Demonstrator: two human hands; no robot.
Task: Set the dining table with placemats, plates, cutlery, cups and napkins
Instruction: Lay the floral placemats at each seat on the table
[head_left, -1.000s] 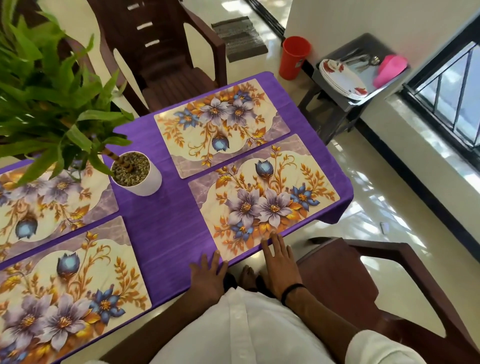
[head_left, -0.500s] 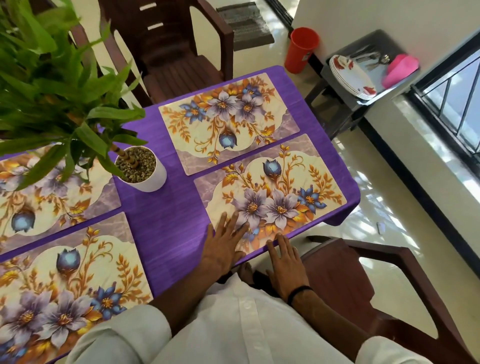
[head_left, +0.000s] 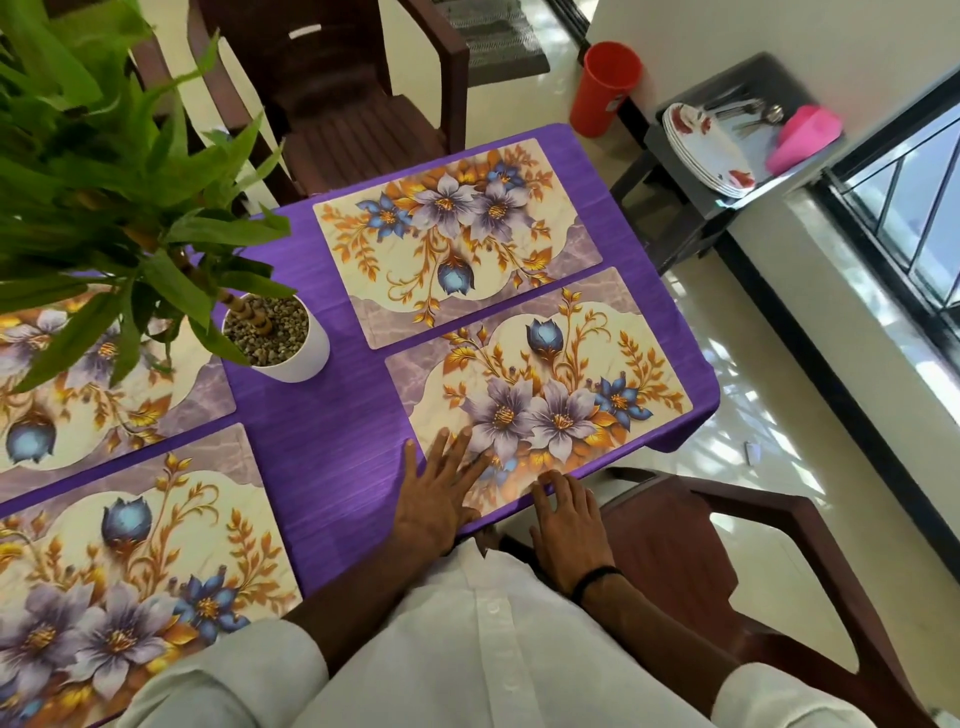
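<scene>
Head view: one wide-angle look down at a worktop (head_left: 332, 457) under a purple cloth, with a person in a white shirt at its near edge.
White pot (head_left: 291, 358): stands on the cloth between the placemats; it holds brown pebbles and a green leafy plant (head_left: 104, 171).
Side stand (head_left: 727, 171): a dark stand by the wall, well apart from the worktop; it carries a stack of plates (head_left: 709, 150), some cutlery (head_left: 748, 111) and a pink container (head_left: 802, 137) whose contents cannot be told.
Red bin (head_left: 605, 88): on the floor beside the stand; its inside is not visible.
Near right placemat (head_left: 545, 384): floral, lies flat at the right near corner of the worktop, its near edge along the worktop's edge.
Other placemats: far right placemat (head_left: 452, 239) lies just beyond it; near left placemat (head_left: 130, 561) and far left placemat (head_left: 109, 384) lie to the left.
Left hand (head_left: 441, 493): fingers spread wide and straight, pressed flat on the near left corner of the near right placemat; the thumb lies on the cloth.
Right hand (head_left: 566, 525): fingers relaxed and together, tips resting on the near edge of the same placemat, gripping nothing; a dark band sits on the wrist.
Chairs: a brown chair (head_left: 727, 571) at the near right and another brown chair (head_left: 343, 88) on the far side.
</scene>
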